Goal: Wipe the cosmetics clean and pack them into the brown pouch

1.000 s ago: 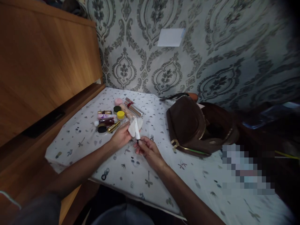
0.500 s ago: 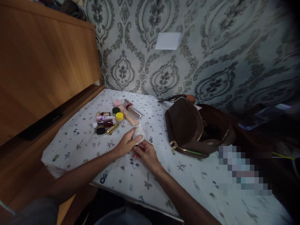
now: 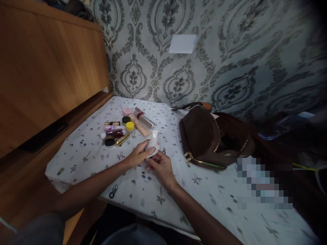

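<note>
My left hand (image 3: 138, 155) is closed around a crumpled white piece (image 3: 153, 140) that looks like tissue or thin wrapping, its thumb lying across the front. Just to the right and lower, my right hand (image 3: 161, 166) has its fingers curled and pinched at the lower edge of the same white piece. Exactly what the right fingertips grip is partly hidden. Beyond my left hand lie a peach tube (image 3: 140, 126), a yellow-lidded jar (image 3: 130, 127), a gold lipstick tube (image 3: 122, 139), a dark red bottle (image 3: 114, 133) and a black-lidded jar (image 3: 109, 141).
A brown leather bag (image 3: 201, 136) stands unzipped on the right of the patterned tablecloth (image 3: 87, 149). At the back of the cosmetics are a pink round item (image 3: 127, 111) and slim tubes (image 3: 144, 119). A wooden cabinet (image 3: 56, 61) borders the left; the papered wall (image 3: 155, 68) rises behind.
The white piece now sticks up higher above my left hand, with a pointed upper end showing. Both hands stay in nearly the same place.
</note>
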`<control>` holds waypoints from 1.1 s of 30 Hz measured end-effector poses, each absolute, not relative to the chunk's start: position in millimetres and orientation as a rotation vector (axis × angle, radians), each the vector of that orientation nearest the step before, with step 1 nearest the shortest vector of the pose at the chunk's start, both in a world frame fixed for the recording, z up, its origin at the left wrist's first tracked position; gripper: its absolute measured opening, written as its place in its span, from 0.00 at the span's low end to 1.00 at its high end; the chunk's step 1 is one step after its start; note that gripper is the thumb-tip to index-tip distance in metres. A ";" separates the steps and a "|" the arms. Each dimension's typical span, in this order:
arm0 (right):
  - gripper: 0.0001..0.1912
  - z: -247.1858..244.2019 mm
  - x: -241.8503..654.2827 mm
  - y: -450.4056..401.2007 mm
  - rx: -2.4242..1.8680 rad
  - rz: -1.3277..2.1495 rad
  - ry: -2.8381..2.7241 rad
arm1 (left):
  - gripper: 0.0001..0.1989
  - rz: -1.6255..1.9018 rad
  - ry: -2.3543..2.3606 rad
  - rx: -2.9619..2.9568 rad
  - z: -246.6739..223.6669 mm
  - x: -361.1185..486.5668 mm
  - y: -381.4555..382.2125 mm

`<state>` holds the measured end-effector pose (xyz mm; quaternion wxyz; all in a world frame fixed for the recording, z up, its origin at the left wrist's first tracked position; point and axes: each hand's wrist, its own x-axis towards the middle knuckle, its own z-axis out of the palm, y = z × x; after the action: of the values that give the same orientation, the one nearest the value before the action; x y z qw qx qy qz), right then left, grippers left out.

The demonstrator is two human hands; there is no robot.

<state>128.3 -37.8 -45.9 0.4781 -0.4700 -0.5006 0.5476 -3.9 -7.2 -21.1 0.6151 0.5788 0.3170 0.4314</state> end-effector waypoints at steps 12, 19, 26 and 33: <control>0.22 -33.8 151.4 -32.8 -1.109 1.181 -1.099 | 0.16 0.954 0.908 1.758 -21.3 -13.6 -4.4; 0.19 -30.3 158.0 -28.2 -1.080 1.198 -1.036 | 0.21 0.803 0.889 1.753 -22.1 -15.7 -5.2; 0.18 -32.1 173.4 -20.3 -1.049 1.041 -0.966 | 0.20 0.638 0.875 1.527 -19.8 -18.6 -0.4; 0.21 -29.6 178.4 -18.3 -1.061 0.989 -0.950 | 0.23 0.774 0.838 1.414 -18.1 -17.5 1.8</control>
<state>178.4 -18.3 -29.6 0.6471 -0.4666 -0.4176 0.4349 -17.5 1.8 -18.1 0.6148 0.6138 0.3639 0.3360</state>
